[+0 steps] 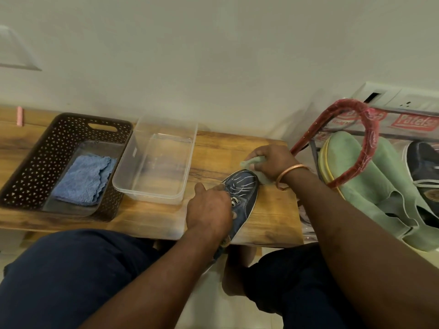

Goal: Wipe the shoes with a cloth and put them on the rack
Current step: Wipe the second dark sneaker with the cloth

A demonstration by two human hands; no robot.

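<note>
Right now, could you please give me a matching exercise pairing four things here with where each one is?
1. blue cloth
2. pale green cloth
3. dark blue shoe
4. clear plastic tub

A. held by the left hand, on the bench
B. in the brown basket
C. between the basket and the shoe
D. gripped by the right hand

Pairs: 1-B, 2-D, 3-A, 4-C.

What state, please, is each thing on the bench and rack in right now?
Shoe: tilted on the bench, being wiped at the toe.
Green cloth: bunched, pressed to the toe.
Left grip: holds the shoe.
Right grip: holds the green cloth.
Blue cloth: folded, in the basket.
Tub: open, lidless.
Green shoes: on the rack.
</note>
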